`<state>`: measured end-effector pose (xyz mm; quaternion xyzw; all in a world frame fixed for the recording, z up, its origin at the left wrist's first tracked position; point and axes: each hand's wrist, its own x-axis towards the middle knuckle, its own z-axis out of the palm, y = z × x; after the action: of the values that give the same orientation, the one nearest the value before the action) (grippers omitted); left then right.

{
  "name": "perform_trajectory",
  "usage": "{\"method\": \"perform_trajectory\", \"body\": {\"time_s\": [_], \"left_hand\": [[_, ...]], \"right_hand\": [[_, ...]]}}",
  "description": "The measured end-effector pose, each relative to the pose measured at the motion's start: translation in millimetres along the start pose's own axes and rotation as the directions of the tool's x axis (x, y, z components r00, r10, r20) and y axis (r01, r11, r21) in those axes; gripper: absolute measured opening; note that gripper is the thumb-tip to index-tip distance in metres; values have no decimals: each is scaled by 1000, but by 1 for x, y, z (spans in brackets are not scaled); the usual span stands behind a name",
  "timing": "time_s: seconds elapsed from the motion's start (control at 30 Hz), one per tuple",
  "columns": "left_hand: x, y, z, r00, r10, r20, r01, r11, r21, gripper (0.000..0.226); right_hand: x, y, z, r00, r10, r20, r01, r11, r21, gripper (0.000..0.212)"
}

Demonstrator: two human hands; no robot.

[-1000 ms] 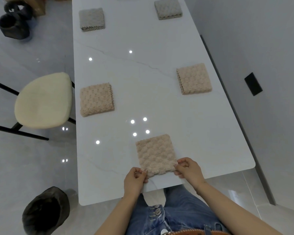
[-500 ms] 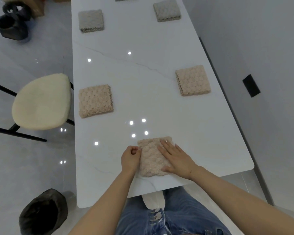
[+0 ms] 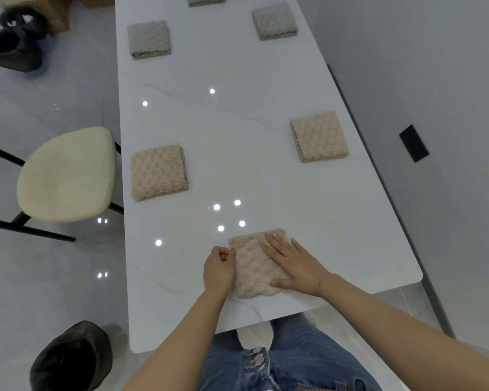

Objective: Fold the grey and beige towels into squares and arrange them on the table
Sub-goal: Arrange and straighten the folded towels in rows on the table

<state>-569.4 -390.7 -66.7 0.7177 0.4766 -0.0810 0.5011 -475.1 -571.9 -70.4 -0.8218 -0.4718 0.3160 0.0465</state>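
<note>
A long white marble-patterned counter (image 3: 237,153) carries six folded towels visible in the head view. The nearest beige towel (image 3: 251,269) lies folded to a square close to the counter's near edge, roughly at the middle of its width.

The right hand (image 3: 294,263) lies flat, palm down, on the right half of this towel, its fingers straight and spread and pointing toward the far-left corner; it presses on the cloth and grips nothing. The left hand (image 3: 219,268) sits against the towel's left edge with its fingers curled in; fingertips and thumb meet at the cloth's edge and appear to pinch it, though the contact is small in the frame.

A second beige towel (image 3: 158,172), folded square, lies near the counter's left edge, well apart from the hands. A third beige towel (image 3: 319,136) lies near the right edge, slightly further away. Beyond these, a grey towel (image 3: 148,39) lies at the left, a second grey towel (image 3: 274,21) at the right, and a third grey towel (image 3: 206,0) is cut off by the top of the frame.

A cream-seated stool (image 3: 67,174) stands on the floor just beside the counter's left edge. A dark basket (image 3: 71,359) sits on the floor near the counter's near-left corner, and another dark container (image 3: 14,48) stands at the far left.
</note>
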Motion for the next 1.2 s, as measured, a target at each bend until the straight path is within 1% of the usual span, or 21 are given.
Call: {"method": "perform_trajectory", "body": {"time_s": [0.07, 0.1, 0.2, 0.27, 0.33, 0.4, 0.47, 0.57, 0.67, 0.77, 0.9, 0.97, 1.07, 1.17, 1.2], "left_hand": [[-1, 1, -7, 999, 50, 18, -51, 997, 59, 6], [-2, 2, -12, 996, 91, 19, -93, 991, 94, 8], [-6, 3, -31, 976, 216, 33, -218, 957, 189, 28], [-9, 1, -45, 947, 316, 61, -320, 907, 273, 37], [-12, -4, -58, 893, 440, 98, -442, 813, 380, 44], [-14, -8, -69, 823, 547, 154, -545, 683, 487, 51], [-15, -13, -79, 783, 578, 229, -592, 581, 559, 57], [-19, -22, -89, 759, 578, 301, -611, 471, 636, 62], [-24, -30, -97, 727, 626, 282, -612, 405, 679, 66], [-28, -36, -101, 705, 651, 283, -601, 336, 725, 65], [-41, -42, -107, 706, 642, 300, -576, 275, 770, 63], [-44, -46, -114, 684, 649, 333, -590, 223, 776, 61], [-42, -48, -122, 659, 660, 360, -608, 186, 772, 60], [-30, -46, -126, 647, 669, 365, -615, 176, 768, 61], [-23, -46, -129, 642, 670, 373, -624, 173, 762, 61]], "right_hand": [[-5, -6, -5, 999, 29, -21, -28, 999, 17, 82], [-7, -9, -7, 998, 57, -42, -56, 998, 29, 79], [-18, -26, -9, 973, 171, -152, -167, 985, 39, 76], [-24, -41, -7, 941, 247, -229, -237, 969, 72, 76], [-28, -59, -6, 907, 320, -275, -292, 946, 138, 78], [-30, -76, -4, 875, 379, -300, -342, 924, 170, 78], [-31, -92, 0, 847, 418, -328, -380, 908, 177, 77], [-34, -112, 7, 821, 456, -344, -411, 890, 198, 74], [-38, -127, 12, 797, 475, -372, -409, 879, 245, 73], [-41, -132, 16, 788, 477, -390, -381, 875, 300, 73], [-40, -129, 18, 773, 465, -432, -364, 882, 299, 72], [-38, -133, 19, 763, 478, -436, -379, 876, 298, 71], [-36, -144, 20, 715, 509, -479, -421, 861, 287, 68], [-28, -157, 21, 690, 543, -479, -449, 840, 305, 69], [-23, -163, 23, 672, 563, -481, -466, 826, 316, 69]]}}
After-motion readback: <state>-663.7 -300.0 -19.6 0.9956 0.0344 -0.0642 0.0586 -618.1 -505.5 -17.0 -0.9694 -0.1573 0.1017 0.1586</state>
